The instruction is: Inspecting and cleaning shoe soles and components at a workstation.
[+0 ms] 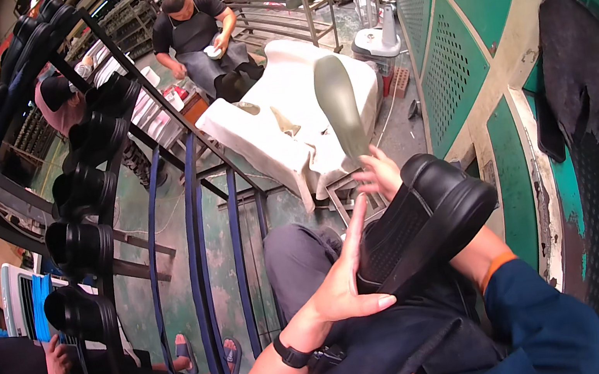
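— That shoe [422, 218] on the lap is all black, upper and sole alike.

— And the insole [340, 106] sticking up behind it is a dull olive green. The sleeves have orange cuffs [497, 266] on dark blue.

— The wall [449, 46] on the right is green with cream strips, dotted with small holes.

— Far off, the table cover [287, 110] is white. On the left, the rack [74, 199] is black and holds rows of black shoes.
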The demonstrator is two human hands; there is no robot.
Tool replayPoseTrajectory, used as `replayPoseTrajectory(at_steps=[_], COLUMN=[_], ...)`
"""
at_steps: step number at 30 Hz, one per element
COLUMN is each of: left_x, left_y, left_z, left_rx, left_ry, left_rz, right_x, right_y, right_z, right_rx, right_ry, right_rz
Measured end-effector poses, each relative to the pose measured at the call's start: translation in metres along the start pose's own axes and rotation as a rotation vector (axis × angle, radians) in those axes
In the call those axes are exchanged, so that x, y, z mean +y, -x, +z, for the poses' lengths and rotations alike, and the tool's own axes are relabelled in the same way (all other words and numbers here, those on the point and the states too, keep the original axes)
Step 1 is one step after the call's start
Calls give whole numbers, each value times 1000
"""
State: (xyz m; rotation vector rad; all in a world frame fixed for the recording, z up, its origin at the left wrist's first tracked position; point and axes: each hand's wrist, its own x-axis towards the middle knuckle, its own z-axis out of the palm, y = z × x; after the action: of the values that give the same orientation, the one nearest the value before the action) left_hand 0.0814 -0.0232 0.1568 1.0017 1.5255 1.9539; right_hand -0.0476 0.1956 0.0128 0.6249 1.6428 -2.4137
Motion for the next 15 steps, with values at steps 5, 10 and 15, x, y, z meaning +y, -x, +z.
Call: replayPoseTrajectory(at_steps=[5,10,15], left_x=[29,62,35], left_y=[53,69,102], left_z=[-24,-51,9], left_rx=[94,231,879], left_ry=[-325,-1380,-1060], left_rz=[186,201,408], right_x=[-15,-33,-80], right_y=[8,106,187], right_z=[54,70,193], right_rx=[-569,-832,-1102], right_ry=[228,-336,177], right_rz=[204,528,-279])
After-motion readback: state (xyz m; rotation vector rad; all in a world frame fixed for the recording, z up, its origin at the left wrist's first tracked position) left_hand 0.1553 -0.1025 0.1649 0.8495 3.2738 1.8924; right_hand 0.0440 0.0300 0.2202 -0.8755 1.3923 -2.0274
